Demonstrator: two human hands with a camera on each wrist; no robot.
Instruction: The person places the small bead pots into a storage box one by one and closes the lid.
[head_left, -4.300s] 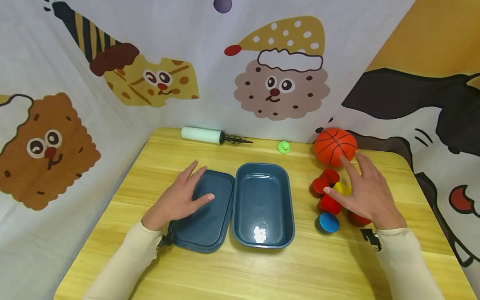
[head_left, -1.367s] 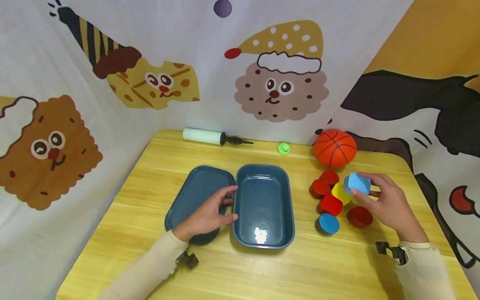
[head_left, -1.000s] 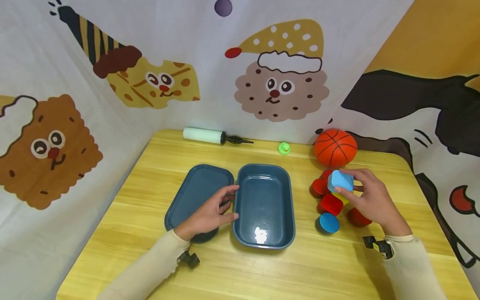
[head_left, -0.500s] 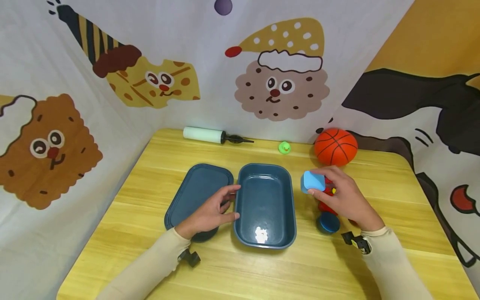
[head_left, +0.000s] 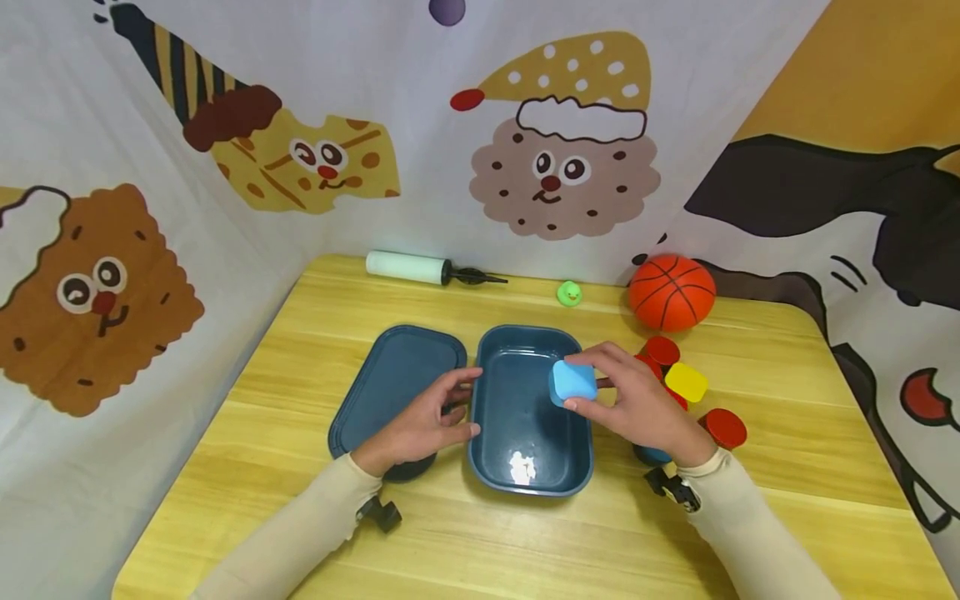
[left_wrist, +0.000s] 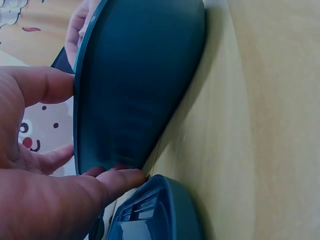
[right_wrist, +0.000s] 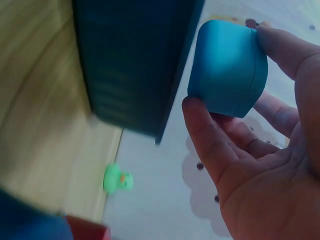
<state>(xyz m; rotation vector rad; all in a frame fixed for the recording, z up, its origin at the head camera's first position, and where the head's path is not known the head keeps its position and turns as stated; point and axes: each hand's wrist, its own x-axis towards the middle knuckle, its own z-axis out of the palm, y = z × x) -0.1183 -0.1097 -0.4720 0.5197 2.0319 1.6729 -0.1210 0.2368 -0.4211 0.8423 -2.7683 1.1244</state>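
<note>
A green duck [head_left: 569,293] sits between a pump [head_left: 407,267] and a basketball [head_left: 672,293].

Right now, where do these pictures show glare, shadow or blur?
Head view: a white glare patch on the tray, towards its near end; left wrist view: dim overall, with a soft shadow beside the tray on the table; right wrist view: the block fairly crisp, the duck softer.

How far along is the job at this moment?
Done: the lid lies off, beside the tub. In hand: a light-blue block, which the right hand holds over the tub. Apparently left: the yellow piece, red pieces and partly hidden blue piece outside.
</note>
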